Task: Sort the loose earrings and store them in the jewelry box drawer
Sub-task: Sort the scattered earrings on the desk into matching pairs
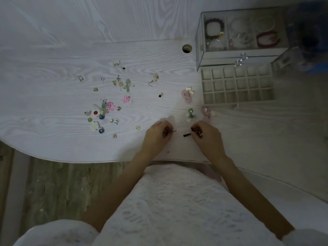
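Many loose earrings [110, 106] lie scattered on the white table [53, 55], mostly left of centre. A pulled-out drawer [237, 86] with several small square compartments sits in front of the glass jewelry box [239, 32]. My left hand [157, 135] pinches a thin dark earring [171, 131] near the table's front edge. My right hand [206, 135] pinches a second small dark earring [195, 130]. A short black piece [186, 134] lies on the table between the hands. A green earring [190, 114] and pink heart earrings [187, 94] lie just beyond my hands.
The glass box holds bracelets in its top compartments. A round cable hole [187, 48] is in the table left of the box. A blue object [312, 36] stands at the far right. Another pink earring [206, 110] lies near the drawer's front.
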